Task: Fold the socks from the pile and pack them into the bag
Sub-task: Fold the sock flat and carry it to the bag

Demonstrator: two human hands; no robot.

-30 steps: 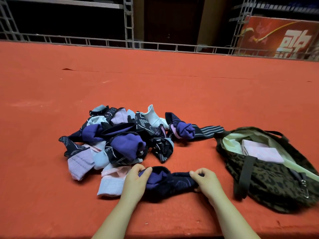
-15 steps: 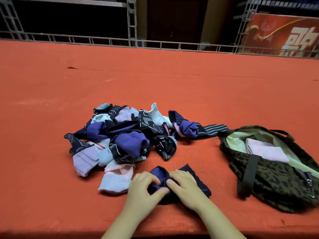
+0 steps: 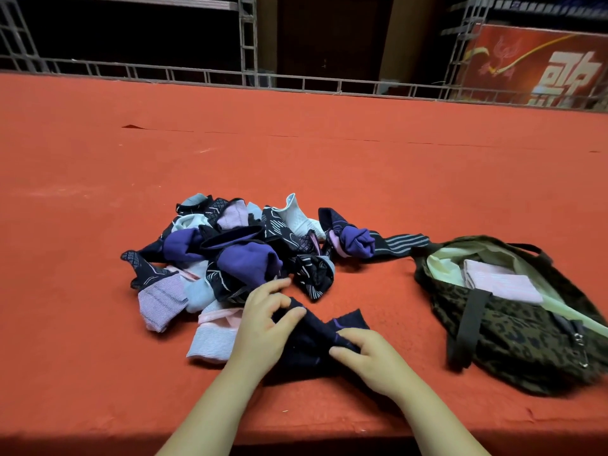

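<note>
A dark navy sock lies folded on the red surface near the front edge. My left hand pinches its left end between thumb and fingers. My right hand grips its right side with curled fingers. Just behind lies the pile of socks, in purple, navy, pink and pale blue. To the right sits an open dark patterned bag with a pale lining; a folded pink sock lies inside it.
The red felt-covered table stretches far back to a metal railing. A red banner stands at the back right. The table's front edge runs just below my forearms.
The navy sock was stretched out between my hands; they then came together over it and now hold it doubled over, with the right hand a little further right than half a second ago.
</note>
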